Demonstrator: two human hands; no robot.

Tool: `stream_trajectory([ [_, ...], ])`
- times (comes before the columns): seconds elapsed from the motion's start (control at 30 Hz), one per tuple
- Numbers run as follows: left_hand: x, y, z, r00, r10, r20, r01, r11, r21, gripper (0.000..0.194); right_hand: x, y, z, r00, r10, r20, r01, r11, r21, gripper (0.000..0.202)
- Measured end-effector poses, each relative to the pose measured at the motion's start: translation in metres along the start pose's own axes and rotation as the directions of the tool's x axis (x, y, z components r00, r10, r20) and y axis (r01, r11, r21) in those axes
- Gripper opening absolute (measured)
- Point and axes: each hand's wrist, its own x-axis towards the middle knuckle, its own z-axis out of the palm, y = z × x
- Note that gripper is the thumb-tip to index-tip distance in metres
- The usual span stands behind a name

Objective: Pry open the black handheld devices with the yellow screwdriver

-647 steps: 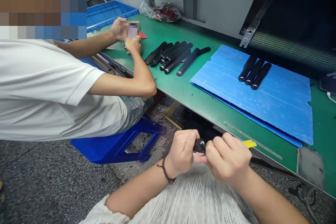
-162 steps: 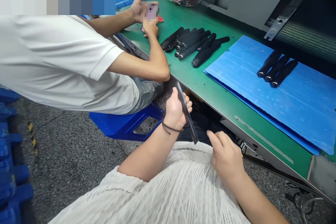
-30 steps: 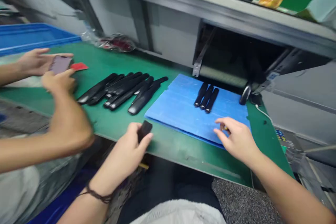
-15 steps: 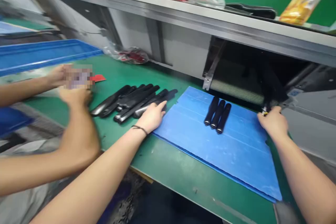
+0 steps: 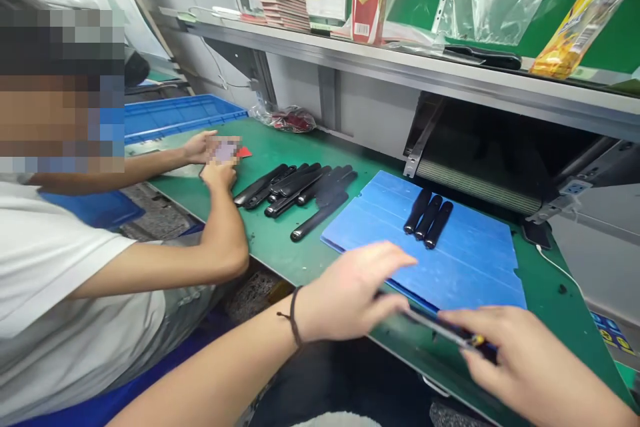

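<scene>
My right hand (image 5: 520, 347) is closed on a slim dark tool (image 5: 483, 341) with a yellow detail; a thin metal strip runs from it toward my left hand. Blur hides its exact kind. My left hand (image 5: 360, 287), a dark cord on its wrist, has thumb and fingers apart around the strip's far end; whether they touch it is unclear. Both hands are over the front edge of a blue board (image 5: 475, 273). Three long black rounded pieces (image 5: 427, 220) lie side by side on the board. Left of it, several similar black pieces (image 5: 295, 183) form a loose pile.
To the left sits a co-worker, whose hands (image 5: 220, 167) hold a blurred-out item. A blue tray (image 5: 185, 110) is behind them. A phone (image 5: 537, 233) with a white cable rests at right. Above runs a shelf (image 5: 350, 53) with snack packs and stacked cards.
My left hand has left the board's left edge and moved right. My right hand has come from the far right corner toward me with the slim tool. The view has shifted left.
</scene>
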Motion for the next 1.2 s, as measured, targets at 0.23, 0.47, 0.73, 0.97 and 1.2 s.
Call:
stream_trajectory([
  [0.23, -0.058, 0.013, 0.047, 0.798, 0.027, 0.602, 0.564, 0.317, -0.763, 0.061, 0.020, -0.049, 0.021, 0.971, -0.142, -0.193, 0.139, 0.990, -0.032, 0.028],
  [0.47, -0.111, 0.041, 0.075, 0.842, -0.421, 0.336, 0.356, -0.034, -0.934, 0.059, 0.017, -0.089, 0.103, 0.614, -0.006, -0.789, 0.211, 0.965, 0.156, 0.045],
  [0.73, -0.128, 0.047, 0.081, 0.810, -0.449, 0.377, 0.297, -0.241, -0.924, 0.059, 0.012, -0.108, 0.134, 0.564, 0.078, -0.822, 0.270, 0.923, 0.273, 0.048],
  [0.97, -0.127, 0.058, 0.078, 0.723, -0.574, 0.385, 0.290, -0.254, -0.923, 0.056, 0.024, -0.130, 0.132, 0.801, 0.012, -0.598, 0.329, 0.827, 0.457, 0.006],
  [1.2, -0.134, 0.057, 0.058, 0.759, -0.557, 0.336, 0.274, -0.194, -0.942, 0.052, 0.040, -0.151, 0.136, 0.713, 0.423, -0.559, 0.190, 0.650, 0.736, 0.013],
])
